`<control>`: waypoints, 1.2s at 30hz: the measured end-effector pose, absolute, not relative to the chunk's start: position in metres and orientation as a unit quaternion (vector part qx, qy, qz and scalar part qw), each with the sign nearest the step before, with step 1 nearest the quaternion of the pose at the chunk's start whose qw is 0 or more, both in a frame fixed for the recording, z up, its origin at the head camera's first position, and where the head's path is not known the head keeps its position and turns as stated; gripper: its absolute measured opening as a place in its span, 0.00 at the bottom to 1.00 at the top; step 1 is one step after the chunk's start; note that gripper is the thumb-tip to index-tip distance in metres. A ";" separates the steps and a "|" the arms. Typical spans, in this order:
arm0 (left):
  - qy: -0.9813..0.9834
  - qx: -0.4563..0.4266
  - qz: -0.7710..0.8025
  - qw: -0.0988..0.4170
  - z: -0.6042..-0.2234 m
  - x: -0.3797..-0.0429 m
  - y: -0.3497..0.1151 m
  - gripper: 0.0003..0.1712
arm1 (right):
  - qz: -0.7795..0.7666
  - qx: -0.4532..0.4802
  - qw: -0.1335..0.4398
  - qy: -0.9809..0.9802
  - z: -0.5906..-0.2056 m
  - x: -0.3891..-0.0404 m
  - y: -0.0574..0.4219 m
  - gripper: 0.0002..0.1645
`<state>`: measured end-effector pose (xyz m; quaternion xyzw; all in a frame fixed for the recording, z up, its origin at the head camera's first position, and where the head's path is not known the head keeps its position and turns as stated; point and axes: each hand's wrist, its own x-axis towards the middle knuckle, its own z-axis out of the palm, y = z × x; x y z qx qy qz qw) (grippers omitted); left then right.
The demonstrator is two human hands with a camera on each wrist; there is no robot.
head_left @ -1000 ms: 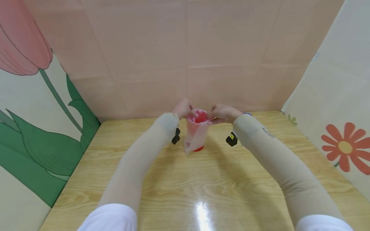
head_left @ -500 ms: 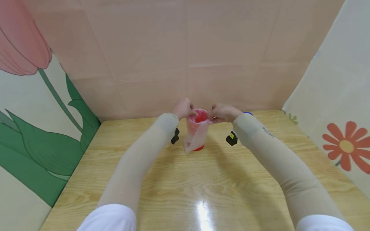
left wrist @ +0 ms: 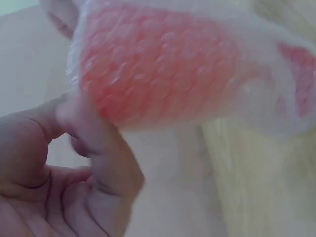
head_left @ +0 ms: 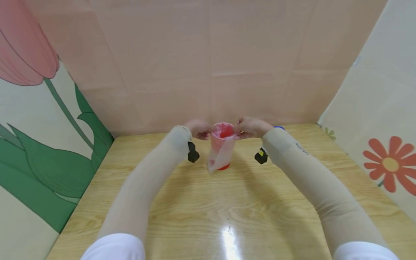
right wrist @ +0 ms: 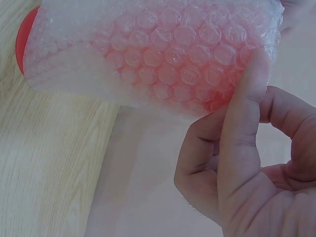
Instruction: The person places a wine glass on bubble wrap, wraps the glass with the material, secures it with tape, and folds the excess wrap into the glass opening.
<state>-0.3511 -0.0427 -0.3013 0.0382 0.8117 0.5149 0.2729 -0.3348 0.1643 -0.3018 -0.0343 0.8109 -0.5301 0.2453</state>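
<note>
A red, roughly cylindrical object [head_left: 224, 167] stands upright at the back of the table, with bubble wrap [head_left: 222, 150] rolled around it. Its red base shows below the wrap, and a loose corner hangs at the lower left. My left hand [head_left: 199, 129] is at the wrap's upper left edge; in the left wrist view its finger and thumb pinch the wrap's rim. On the opposite side, my right hand [head_left: 252, 127] pinches the upper right edge, its thumb lying along the bubbles [right wrist: 182, 54] in the right wrist view. The wrap hides most of the red object.
The wooden table [head_left: 195, 209] reaches back to a pink-beige backdrop [head_left: 208, 65]. Printed flower panels flank it, with a tulip [head_left: 26, 47] on the left and a red flower [head_left: 390, 164] on the right.
My left hand has shifted left and turned at the wrap's upper edge, its fingers coming out from over the opening. My right hand and the wrapped object stay nearly still.
</note>
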 end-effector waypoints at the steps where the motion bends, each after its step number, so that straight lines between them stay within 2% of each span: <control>1: 0.807 0.040 0.522 0.274 -0.305 -0.352 -0.042 0.11 | -0.530 -0.035 0.246 0.810 -0.302 -0.335 0.164 0.13; 7: 0.814 0.049 0.521 0.251 -0.318 -0.353 -0.039 0.12 | -0.523 -0.034 0.245 0.816 -0.302 -0.335 0.160 0.13; 14: 0.843 0.069 0.484 0.224 -0.316 -0.353 -0.037 0.14 | -0.519 -0.038 0.246 0.818 -0.298 -0.334 0.158 0.14; 18: 0.877 0.103 0.436 0.176 -0.309 -0.353 -0.038 0.14 | -0.521 -0.037 0.249 0.816 -0.297 -0.334 0.159 0.15; 23: 0.900 0.222 0.367 0.078 -0.288 -0.349 -0.044 0.15 | -0.511 -0.043 0.251 0.821 -0.296 -0.334 0.162 0.14; 25: 0.894 0.296 0.328 0.067 -0.280 -0.346 -0.046 0.14 | -0.512 -0.043 0.252 0.820 -0.297 -0.335 0.162 0.12; 30: 0.877 0.441 0.174 0.078 -0.274 -0.335 -0.049 0.12 | -0.525 -0.047 0.255 0.810 -0.299 -0.337 0.163 0.10; 33: 0.861 0.500 0.091 0.041 -0.283 -0.330 -0.048 0.09 | -0.527 -0.048 0.255 0.809 -0.300 -0.337 0.163 0.09; 36: 0.851 0.520 0.071 0.001 -0.292 -0.328 -0.049 0.07 | -0.526 -0.045 0.255 0.810 -0.300 -0.337 0.163 0.10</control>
